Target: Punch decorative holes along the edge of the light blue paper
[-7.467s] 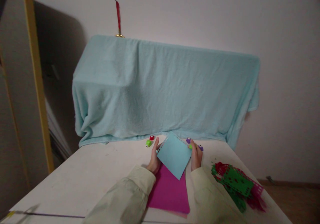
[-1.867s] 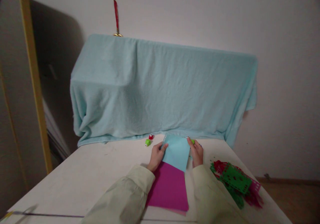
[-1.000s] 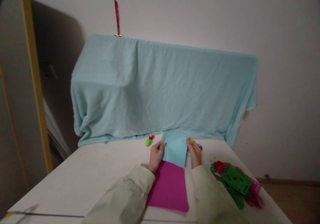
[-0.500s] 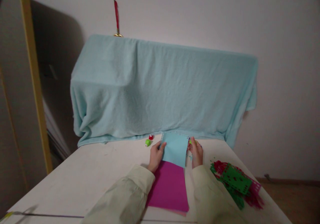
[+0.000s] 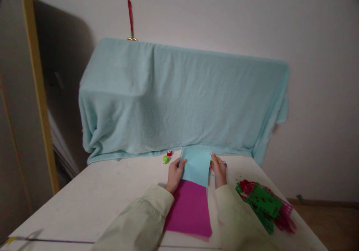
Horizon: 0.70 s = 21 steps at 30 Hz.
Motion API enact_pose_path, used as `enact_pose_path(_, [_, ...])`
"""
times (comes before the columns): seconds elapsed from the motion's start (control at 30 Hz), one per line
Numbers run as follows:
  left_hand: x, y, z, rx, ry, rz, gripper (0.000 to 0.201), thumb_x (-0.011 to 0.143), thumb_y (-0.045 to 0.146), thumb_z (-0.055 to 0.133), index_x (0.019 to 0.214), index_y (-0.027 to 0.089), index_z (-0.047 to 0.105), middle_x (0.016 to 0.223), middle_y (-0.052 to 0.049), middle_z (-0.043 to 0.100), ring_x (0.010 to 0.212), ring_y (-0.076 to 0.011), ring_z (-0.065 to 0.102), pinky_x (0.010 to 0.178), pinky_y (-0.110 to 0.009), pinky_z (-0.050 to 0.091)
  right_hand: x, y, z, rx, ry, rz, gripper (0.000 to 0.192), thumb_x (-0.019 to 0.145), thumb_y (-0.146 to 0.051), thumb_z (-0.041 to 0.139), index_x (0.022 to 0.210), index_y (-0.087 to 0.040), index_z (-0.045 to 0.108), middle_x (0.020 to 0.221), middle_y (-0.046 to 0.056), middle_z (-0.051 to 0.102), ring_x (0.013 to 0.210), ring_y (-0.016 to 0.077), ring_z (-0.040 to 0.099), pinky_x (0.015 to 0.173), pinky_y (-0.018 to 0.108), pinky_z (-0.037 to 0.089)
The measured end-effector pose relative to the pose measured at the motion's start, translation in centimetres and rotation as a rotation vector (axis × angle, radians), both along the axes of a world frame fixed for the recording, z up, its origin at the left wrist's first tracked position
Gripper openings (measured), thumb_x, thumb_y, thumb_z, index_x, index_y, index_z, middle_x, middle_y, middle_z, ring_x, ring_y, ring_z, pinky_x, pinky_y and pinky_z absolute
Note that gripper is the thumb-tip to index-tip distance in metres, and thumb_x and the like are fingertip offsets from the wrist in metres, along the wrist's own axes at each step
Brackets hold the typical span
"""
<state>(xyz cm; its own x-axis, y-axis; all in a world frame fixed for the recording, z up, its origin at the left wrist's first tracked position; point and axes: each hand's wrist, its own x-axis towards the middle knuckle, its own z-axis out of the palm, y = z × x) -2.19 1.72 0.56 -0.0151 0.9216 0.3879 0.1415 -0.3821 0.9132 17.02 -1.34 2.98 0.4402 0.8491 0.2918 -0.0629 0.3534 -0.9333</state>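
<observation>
My left hand (image 5: 174, 175) pinches the left edge of a light blue paper sheet (image 5: 196, 167), which has a row of small punched holes along its left and top edges. My right hand (image 5: 218, 172) is at the sheet's right edge, closed on a small green craft punch (image 5: 214, 159). The sheet is held tilted up above a magenta paper sheet (image 5: 190, 210) lying flat on the white table (image 5: 101, 198). A purple punch (image 5: 224, 164) peeks out just right of my right hand.
A green punch (image 5: 166, 159) and a red punch (image 5: 169, 153) lie left of my hands. A heap of punched green and red paper (image 5: 263, 205) sits at the right. A light blue cloth (image 5: 179, 97) covers a bulky shape at the table's back.
The blue sheet has turned from a diamond angle to nearly square to me. My right hand with the green punch has shifted slightly along the sheet's right edge.
</observation>
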Motion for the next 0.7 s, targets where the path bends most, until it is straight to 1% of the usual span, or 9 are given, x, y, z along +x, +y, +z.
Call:
enact_pose_path(0.2, [-0.05,0.12,-0.28,-0.012,0.005,-0.008,0.041,0.082,0.051,0.049,0.080,0.013,0.064,0.074,-0.001,0.061,0.072,-0.0167,0.052,0.066,-0.023,0.040,0.10,0.12,-0.11,-0.012,0.022,0.009,0.037,0.078,-0.055,0.060,0.083,-0.018,0.066,0.061,-0.002,0.059,0.056,0.0142,0.050,0.052,0.024,0.035])
enact_pose_path(0.37, [-0.03,0.07,-0.28,-0.011,0.008,0.003,0.041,0.082,0.051,0.050,0.076,0.013,0.063,0.069,0.000,0.059,0.068,-0.0160,0.050,0.063,-0.023,0.038,-0.01,0.04,-0.03,-0.043,0.039,0.000,0.038,0.077,-0.056,0.060,0.082,-0.019,0.066,0.059,-0.002,0.057,0.052,0.0140,0.048,0.049,0.024,0.033])
enact_pose_path(0.47, [-0.02,0.02,-0.18,-0.010,-0.002,-0.001,0.040,0.082,0.051,0.050,0.076,0.013,0.064,0.071,-0.001,0.060,0.069,-0.0163,0.051,0.064,-0.023,0.039,-0.13,0.00,0.04,-0.046,0.060,-0.028,0.039,0.076,-0.058,0.060,0.080,-0.019,0.065,0.062,-0.001,0.060,0.054,0.0146,0.051,0.050,0.024,0.035])
enact_pose_path(0.57, [-0.02,-0.03,-0.06,-0.011,-0.016,0.002,0.041,0.081,0.052,0.050,0.077,0.013,0.064,0.073,-0.001,0.062,0.070,-0.0167,0.052,0.065,-0.023,0.039,-0.23,0.00,0.17,-0.025,0.072,-0.053,0.038,0.077,-0.057,0.059,0.080,-0.020,0.064,0.071,0.000,0.064,0.062,0.0156,0.055,0.056,0.024,0.040])
enact_pose_path(0.7, [-0.03,-0.01,-0.01,-0.021,-0.011,0.013,0.042,0.081,0.052,0.051,0.076,0.014,0.065,0.071,-0.001,0.062,0.068,-0.0167,0.052,0.063,-0.023,0.039,-0.46,-0.14,0.45,0.023,0.066,-0.017,0.037,0.078,-0.053,0.059,0.089,-0.019,0.064,0.082,0.002,0.065,0.073,0.0170,0.058,0.067,0.026,0.044])
